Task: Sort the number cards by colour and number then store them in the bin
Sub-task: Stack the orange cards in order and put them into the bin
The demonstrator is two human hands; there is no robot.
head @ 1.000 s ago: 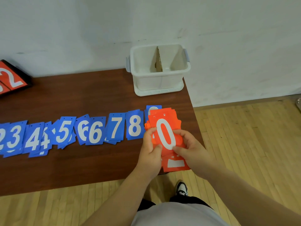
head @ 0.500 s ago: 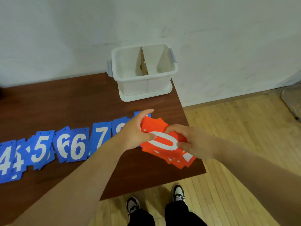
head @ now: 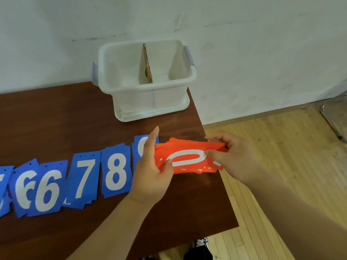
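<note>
Left hand (head: 150, 171) and right hand (head: 232, 156) are pinching the orange card stack (head: 187, 158) by its ends, over the right edge of the counter (head: 56, 119) — left index sticking straight out. Stack is sitting flatter than 0.5 s ago.

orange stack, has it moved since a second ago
Yes. Against the 8 card, the orange stack has shifted right, toward the right edge of the table, and turned so its 0 lies sideways.
</note>
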